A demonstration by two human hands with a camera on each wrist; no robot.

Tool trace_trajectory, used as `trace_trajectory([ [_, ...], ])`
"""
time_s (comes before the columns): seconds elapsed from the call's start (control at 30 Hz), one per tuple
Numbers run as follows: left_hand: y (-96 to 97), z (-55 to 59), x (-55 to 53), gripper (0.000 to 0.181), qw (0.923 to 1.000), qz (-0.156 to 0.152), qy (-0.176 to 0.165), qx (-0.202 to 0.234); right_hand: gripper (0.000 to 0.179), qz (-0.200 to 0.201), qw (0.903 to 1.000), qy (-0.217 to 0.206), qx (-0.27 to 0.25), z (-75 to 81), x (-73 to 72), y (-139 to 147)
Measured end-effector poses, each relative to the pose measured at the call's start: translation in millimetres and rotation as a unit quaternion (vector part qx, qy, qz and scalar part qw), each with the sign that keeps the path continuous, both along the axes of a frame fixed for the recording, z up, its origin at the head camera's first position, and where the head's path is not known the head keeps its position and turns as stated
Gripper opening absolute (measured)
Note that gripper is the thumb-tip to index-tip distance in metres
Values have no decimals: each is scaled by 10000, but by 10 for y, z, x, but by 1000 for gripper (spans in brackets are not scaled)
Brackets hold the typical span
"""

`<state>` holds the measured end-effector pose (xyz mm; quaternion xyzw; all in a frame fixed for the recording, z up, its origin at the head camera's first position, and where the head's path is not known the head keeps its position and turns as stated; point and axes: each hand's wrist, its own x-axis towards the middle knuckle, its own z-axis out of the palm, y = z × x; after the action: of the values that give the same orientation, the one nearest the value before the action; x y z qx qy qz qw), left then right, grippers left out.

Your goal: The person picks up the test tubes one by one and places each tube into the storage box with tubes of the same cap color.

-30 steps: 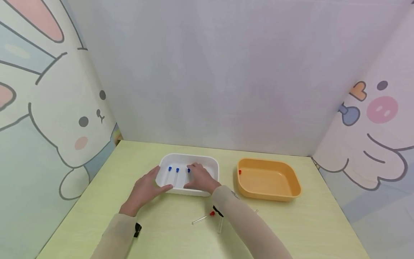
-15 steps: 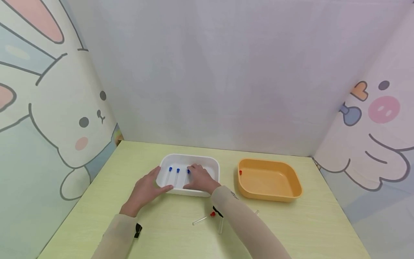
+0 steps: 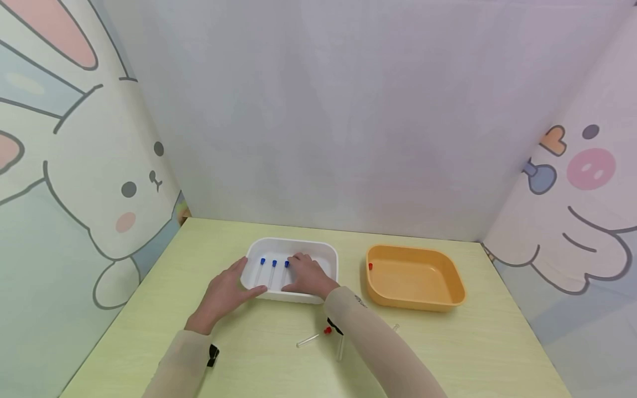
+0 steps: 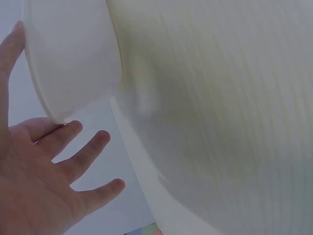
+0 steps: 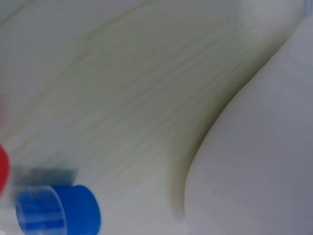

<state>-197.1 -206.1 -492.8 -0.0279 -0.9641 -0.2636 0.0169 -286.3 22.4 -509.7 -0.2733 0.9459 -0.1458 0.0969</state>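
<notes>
The white tray (image 3: 298, 297) holds a row of clear tubes with blue caps. Against the tray's left front corner rests my left hand (image 3: 224, 296), its thumb along the front rim; the left wrist view shows spread, mostly straight fingers (image 4: 93, 147) at the tray wall. My right hand (image 3: 309, 278) reaches inside the tray. Its fingertips are beside the blue cap of the third tube (image 3: 285, 275), with the thumb lower and apart. The palm side is hidden, but no tube shows in its grip.
On the table (image 3: 259, 354) lies a red-capped tube (image 3: 313, 336). Other tubes are partly under the right forearm; a blue cap (image 5: 80, 210) shows in the right wrist view. An orange tray (image 3: 413, 304) with a red cap (image 3: 370, 266) inside stands right.
The third blue-capped tube has shifted slightly left, and its cap shows more clearly beside my right fingertips. Both hands have stayed nearly in place.
</notes>
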Motion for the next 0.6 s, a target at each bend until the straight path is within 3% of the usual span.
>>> trace_trajectory([
  [0.27, 1, 5, 5, 106, 10000, 16, 11, -7, 88, 2, 9999, -71, -78, 6, 5, 4],
  [0.6, 6, 23, 17, 106, 10000, 38, -64, 62, 83, 159, 9997, 173, 85, -12, -1, -8],
])
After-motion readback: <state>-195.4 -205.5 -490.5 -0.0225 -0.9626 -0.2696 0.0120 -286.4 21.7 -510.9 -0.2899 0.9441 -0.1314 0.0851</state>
